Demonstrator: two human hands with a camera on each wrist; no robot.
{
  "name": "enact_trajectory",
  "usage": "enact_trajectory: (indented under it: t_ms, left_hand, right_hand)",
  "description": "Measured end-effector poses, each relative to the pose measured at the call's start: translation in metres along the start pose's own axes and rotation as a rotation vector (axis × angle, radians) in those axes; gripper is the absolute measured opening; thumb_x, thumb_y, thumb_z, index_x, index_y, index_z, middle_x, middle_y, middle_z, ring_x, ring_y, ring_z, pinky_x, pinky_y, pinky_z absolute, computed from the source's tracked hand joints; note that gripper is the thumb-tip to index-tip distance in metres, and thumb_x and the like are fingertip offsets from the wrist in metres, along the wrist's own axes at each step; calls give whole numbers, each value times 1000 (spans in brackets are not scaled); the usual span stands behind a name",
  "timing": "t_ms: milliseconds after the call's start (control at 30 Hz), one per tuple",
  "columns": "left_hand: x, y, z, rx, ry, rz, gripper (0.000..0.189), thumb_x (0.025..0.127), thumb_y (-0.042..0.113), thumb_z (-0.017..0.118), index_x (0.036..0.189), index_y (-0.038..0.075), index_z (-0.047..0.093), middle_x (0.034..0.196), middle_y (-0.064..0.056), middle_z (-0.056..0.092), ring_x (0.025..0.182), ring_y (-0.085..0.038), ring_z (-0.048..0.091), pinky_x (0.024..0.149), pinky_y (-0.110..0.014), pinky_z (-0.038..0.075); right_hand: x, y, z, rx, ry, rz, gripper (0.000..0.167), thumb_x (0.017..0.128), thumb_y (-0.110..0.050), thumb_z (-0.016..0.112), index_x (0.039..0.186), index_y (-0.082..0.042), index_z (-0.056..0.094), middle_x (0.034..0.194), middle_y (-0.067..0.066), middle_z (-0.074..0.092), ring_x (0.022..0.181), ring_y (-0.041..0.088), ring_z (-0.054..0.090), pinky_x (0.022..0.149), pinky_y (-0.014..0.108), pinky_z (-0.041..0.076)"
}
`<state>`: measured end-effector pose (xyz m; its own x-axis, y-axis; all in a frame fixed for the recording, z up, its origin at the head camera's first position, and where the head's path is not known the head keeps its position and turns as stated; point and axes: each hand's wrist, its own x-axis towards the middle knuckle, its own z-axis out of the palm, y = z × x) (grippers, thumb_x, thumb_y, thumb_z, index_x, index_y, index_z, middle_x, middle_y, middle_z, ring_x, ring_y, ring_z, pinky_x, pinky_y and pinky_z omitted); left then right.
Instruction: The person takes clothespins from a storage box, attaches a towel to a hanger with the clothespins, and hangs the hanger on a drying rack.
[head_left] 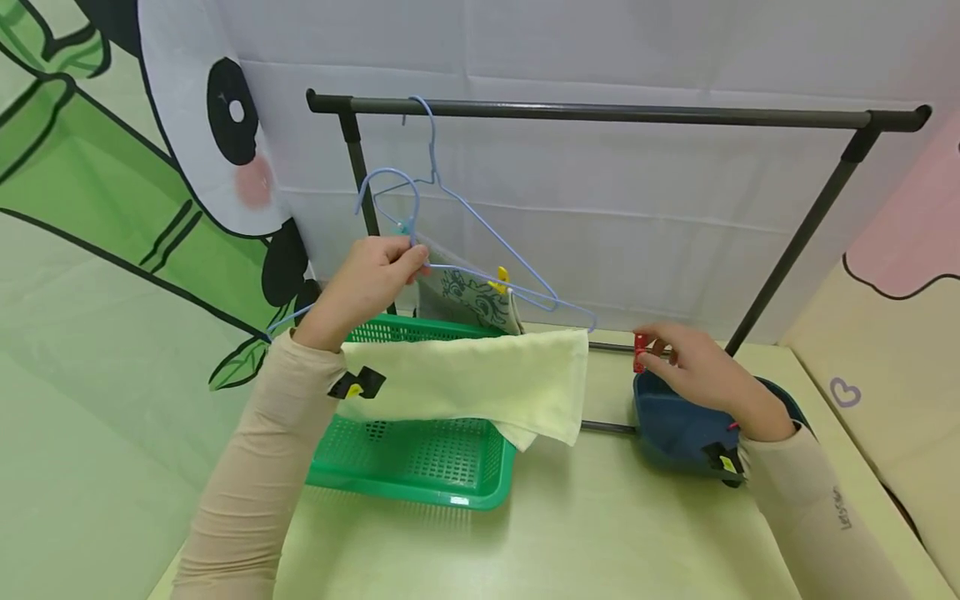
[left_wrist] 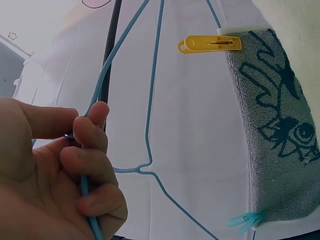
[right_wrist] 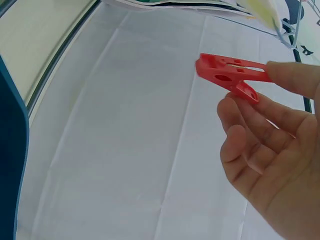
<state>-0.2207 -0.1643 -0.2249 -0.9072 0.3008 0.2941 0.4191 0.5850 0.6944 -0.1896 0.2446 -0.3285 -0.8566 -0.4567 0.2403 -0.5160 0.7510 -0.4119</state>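
My left hand (head_left: pixel 371 279) grips a blue wire hanger (head_left: pixel 417 204) just below its hook. A pale yellow towel (head_left: pixel 480 379) hangs folded over this hanger, above a green basket (head_left: pixel 408 493). My right hand (head_left: pixel 697 371) pinches a red clothespin (right_wrist: pixel 227 72) between thumb and fingertips, over a dark blue bin (head_left: pixel 675 429). Behind the left hand, a second blue hanger (head_left: pixel 501 237) hangs from the rack. A grey patterned towel (left_wrist: pixel 280 125) is on it, with a yellow clothespin (left_wrist: pixel 210 44) and a light blue clothespin (left_wrist: pixel 245 219) at its edge.
A dark metal rack (head_left: pixel 600 112) stands across the back of the pale table (head_left: pixel 570 533), its low bars running behind the baskets. White cloth (head_left: pixel 600 50) covers the wall behind it. A printed panel (head_left: pixel 112 350) closes the left side.
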Motion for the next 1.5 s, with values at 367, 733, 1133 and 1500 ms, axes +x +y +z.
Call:
enact_trajectory:
  t_ms: [367, 733, 1133, 1500]
  left_hand:
    - [3, 3, 4, 21, 0, 8, 36, 101, 30, 45, 86, 5, 65, 79, -9, 56, 53, -19, 35, 52, -31, 31]
    - [3, 10, 9, 29, -17, 45, 37, 102, 29, 43, 81, 5, 61, 80, -8, 56, 58, -22, 39, 54, -31, 32]
    - [1, 14, 16, 26, -4, 58, 37, 101, 27, 45, 73, 7, 57, 76, -8, 58, 49, -22, 37, 49, -32, 33]
    - [3, 15, 16, 33, -20, 73, 36, 102, 28, 44, 80, 6, 62, 76, -7, 58, 48, -16, 36, 49, -30, 32]
  right_hand:
    - [2, -11, -4, -1, 230, -128, 37, 95, -5, 57, 130, 1, 50, 106, 10, 61, 91, 22, 60, 70, 36, 49]
    - [7, -23, -2, 60, 406, -297, 33, 91, -4, 62, 123, 1, 57, 100, 8, 65, 83, 14, 61, 62, 20, 40]
    - [24, -32, 6, 106, 511, -491, 39, 96, -28, 56, 114, 6, 60, 96, 14, 65, 75, 18, 57, 65, 19, 41]
    - [30, -40, 5, 155, 507, -468, 22, 87, -6, 68, 107, 2, 65, 88, 9, 67, 69, 14, 55, 61, 19, 39]
